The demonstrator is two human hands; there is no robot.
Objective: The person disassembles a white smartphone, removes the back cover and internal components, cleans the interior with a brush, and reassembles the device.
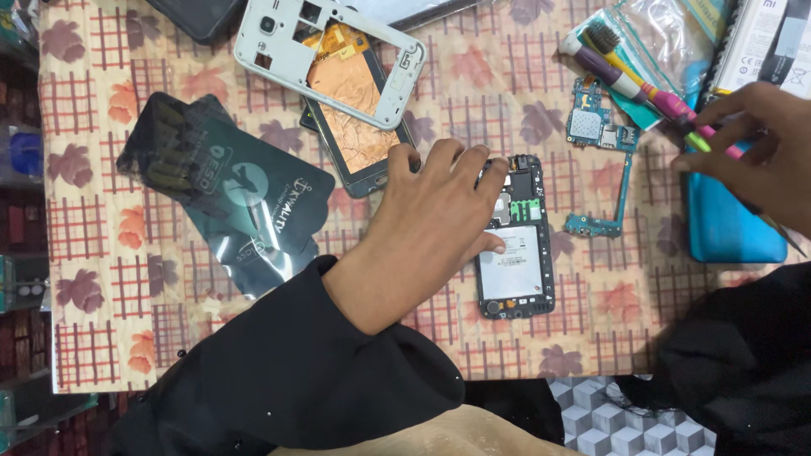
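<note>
On the left lies a dark anti-static bag (228, 198), flat and out of our way, beside a white phone frame (331, 57) resting on a cracked screen (355, 127). Our left hand (431, 228) presses spread fingers on the opened phone (514, 238) at table centre, steadying it. Our right hand (756, 139), wrist bent, pinches a pink-handled tool (676, 110) above a blue case (726, 224).

we have 1 head-worn view, looking steeply down and close onto the leaf-patterned checked tablecloth (127, 279), its near edge and our black sleeves at the bottom.
</note>
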